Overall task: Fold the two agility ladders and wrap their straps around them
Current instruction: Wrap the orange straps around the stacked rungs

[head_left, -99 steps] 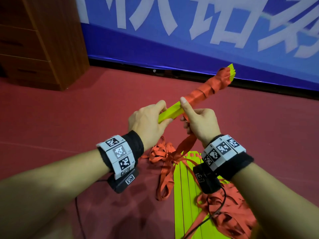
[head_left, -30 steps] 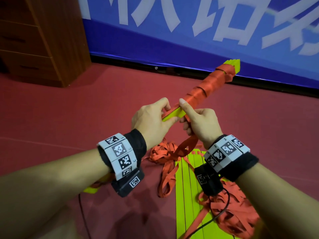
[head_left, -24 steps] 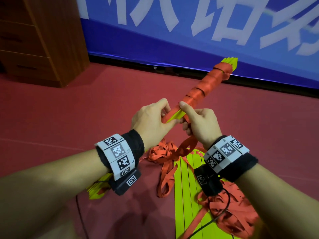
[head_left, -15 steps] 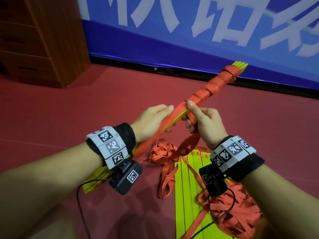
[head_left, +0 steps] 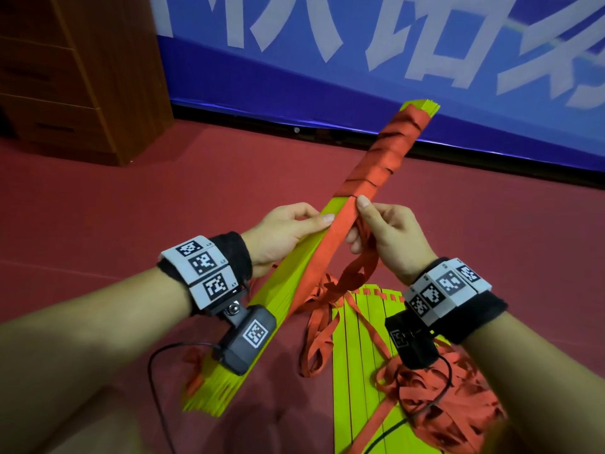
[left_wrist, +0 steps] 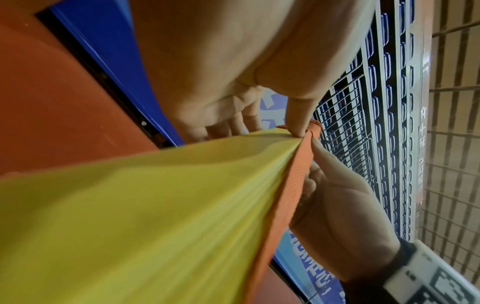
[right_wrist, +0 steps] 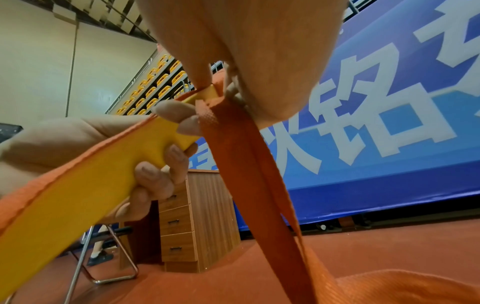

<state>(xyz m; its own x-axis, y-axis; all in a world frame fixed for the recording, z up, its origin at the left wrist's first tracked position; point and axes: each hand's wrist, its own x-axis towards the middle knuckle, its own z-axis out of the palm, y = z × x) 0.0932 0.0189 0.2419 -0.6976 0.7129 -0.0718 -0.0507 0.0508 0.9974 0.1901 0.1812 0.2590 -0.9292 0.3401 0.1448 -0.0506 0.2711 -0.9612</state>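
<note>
A folded agility ladder (head_left: 288,283), a stack of yellow-green rungs, slants from lower left to upper right in the head view. Orange strap (head_left: 379,158) is wound round its far half, and a length of strap runs along its near edge. My left hand (head_left: 294,227) grips the stack at its middle, thumb on top. My right hand (head_left: 376,224) pinches the strap against the stack where the winding ends. The left wrist view shows the yellow stack (left_wrist: 155,205) and strap edge (left_wrist: 293,174). From the right wrist, strap (right_wrist: 246,174) hangs from my fingers. The second ladder (head_left: 360,355) lies flat on the floor.
Loose orange straps (head_left: 442,404) lie tangled on the second ladder and the red floor (head_left: 163,208). A wooden drawer cabinet (head_left: 82,70) stands at the back left, a blue banner wall (head_left: 360,60) behind. A metal chair leg (right_wrist: 85,257) shows beside the cabinet.
The bundle has turned so its wide yellow face is up. My left hand shifted its grip, thumb now on top. The strap now runs along the bundle's near edge.
</note>
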